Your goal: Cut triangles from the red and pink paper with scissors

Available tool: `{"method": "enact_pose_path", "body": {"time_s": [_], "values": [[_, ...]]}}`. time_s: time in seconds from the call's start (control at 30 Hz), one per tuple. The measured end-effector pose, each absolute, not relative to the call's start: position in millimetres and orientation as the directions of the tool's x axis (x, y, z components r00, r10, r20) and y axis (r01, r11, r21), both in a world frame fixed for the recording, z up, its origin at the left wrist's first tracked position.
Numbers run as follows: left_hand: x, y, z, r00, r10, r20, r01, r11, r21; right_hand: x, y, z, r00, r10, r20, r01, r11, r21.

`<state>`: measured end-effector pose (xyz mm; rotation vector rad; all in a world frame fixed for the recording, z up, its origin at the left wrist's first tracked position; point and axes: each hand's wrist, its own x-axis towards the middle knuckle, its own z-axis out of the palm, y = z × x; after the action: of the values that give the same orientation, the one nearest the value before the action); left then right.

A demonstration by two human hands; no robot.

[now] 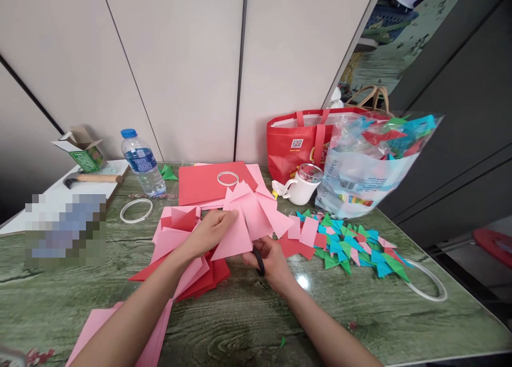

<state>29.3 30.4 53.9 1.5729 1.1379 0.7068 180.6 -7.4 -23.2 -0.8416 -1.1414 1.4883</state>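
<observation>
My left hand [208, 232] grips a pink paper sheet [256, 217] by its left part, holding it above the table. Under that sheet my right hand [271, 260] is closed on a pair of scissors [259, 260], of which only a black handle loop shows; the blades are hidden by the paper. Below the hands lies a loose heap of pink and red paper sheets [188, 260]. A flat red sheet stack [208, 183] with a tape ring [228, 178] on it sits behind.
Small blue, green and pink folded triangles [352, 247] are strewn to the right, beside a clear bag of paper pieces [368, 164], a white mug [302, 185] and a red tote bag [296, 143]. A water bottle [142, 164], tape rings [136, 210] and a small carton [82, 148] stand left.
</observation>
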Motion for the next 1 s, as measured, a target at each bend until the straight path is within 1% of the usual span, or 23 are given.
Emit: {"method": "enact_pose_path", "body": {"time_s": [0.07, 0.1, 0.33, 0.43, 0.7, 0.87, 1.0], "values": [[28, 32, 53, 0.346, 0.938, -0.015, 0.364, -0.12, 0.924, 180, -9, -22, -0.225, 0.973, 0.056, -0.313, -0.017, -0.95], [28, 33, 53, 0.354, 0.935, 0.005, 0.383, -0.15, 0.912, 180, -9, -21, -0.228, 0.972, 0.057, -0.317, -0.018, -0.948], [29, 32, 54, 0.394, 0.917, 0.058, 0.44, -0.244, 0.864, 178, -10, -17, -0.218, 0.975, 0.051, -0.315, -0.021, -0.949], [29, 33, 52, 0.395, 0.916, 0.065, 0.452, -0.256, 0.854, 178, -10, -17, -0.207, 0.977, 0.051, -0.298, -0.014, -0.954], [28, 34, 50, 0.412, 0.908, 0.082, 0.413, -0.266, 0.871, 177, -12, -11, -0.185, 0.983, 0.01, -0.225, -0.033, -0.974], [28, 36, 49, 0.418, 0.905, 0.081, 0.423, -0.272, 0.864, 178, -11, -13, -0.167, 0.986, 0.001, -0.227, -0.038, -0.973], [28, 37, 47, 0.416, 0.905, 0.091, 0.448, -0.291, 0.846, 179, -10, -19, -0.19, 0.982, 0.001, -0.215, -0.04, -0.976]]}}
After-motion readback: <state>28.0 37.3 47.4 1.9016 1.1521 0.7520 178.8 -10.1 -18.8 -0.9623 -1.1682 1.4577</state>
